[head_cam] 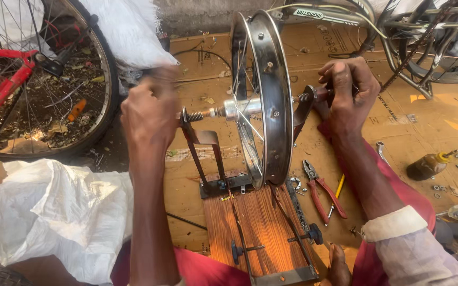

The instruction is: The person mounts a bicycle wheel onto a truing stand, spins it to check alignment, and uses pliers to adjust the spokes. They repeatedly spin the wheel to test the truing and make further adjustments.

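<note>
Centrally, rim [271, 100] upright in stand [208, 153], axle [208, 113] between both grips: left hand [149, 114] blurred at its near end, closure uncertain; right hand [348, 95] clenched on far end, steadying it; pliers [322, 193] below right.

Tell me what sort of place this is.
Likely an informal bicycle repair workshop on the ground. A shiny steel wheel rim sits in a truing stand on a wooden base, red-handled pliers lie on flattened cardboard, and a red-framed bicycle stands nearby.
</note>
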{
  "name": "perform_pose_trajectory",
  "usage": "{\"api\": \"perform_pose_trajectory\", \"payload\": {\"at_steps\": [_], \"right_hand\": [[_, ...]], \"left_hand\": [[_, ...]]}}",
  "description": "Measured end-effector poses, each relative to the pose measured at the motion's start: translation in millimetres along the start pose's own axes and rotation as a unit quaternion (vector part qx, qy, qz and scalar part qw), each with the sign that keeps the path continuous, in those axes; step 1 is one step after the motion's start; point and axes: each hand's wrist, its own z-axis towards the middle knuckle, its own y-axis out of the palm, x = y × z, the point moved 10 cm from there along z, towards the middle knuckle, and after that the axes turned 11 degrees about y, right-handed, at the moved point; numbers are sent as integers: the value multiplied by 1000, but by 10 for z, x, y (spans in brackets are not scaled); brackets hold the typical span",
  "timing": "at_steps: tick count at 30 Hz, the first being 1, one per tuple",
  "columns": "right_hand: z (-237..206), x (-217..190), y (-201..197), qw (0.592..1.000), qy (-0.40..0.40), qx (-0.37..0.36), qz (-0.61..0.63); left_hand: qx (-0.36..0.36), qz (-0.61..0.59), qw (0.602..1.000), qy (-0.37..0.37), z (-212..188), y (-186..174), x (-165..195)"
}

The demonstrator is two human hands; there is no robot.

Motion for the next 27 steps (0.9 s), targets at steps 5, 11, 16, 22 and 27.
{"api": "perform_pose_trajectory", "payload": {"at_steps": [5, 11, 16, 22, 27], "right_hand": [[27, 62, 21, 1000, 16, 1, 10], [25, 56, -20, 1000, -9, -11, 18], [9, 127, -52, 1000, -7, -5, 22], [-8, 141, -32, 999, -41, -19, -6], [-7, 145, -54, 998, -56, -21, -10]], "left_hand": [[75, 25, 996, 49, -89, 98, -68], [354, -109, 873, 316, -707, -150, 322], [332, 148, 874, 323, -1050, -244, 664], [119, -201, 885, 403, -1640, -6, 964], [40, -287, 912, 292, -1769, 253, 988]]}}
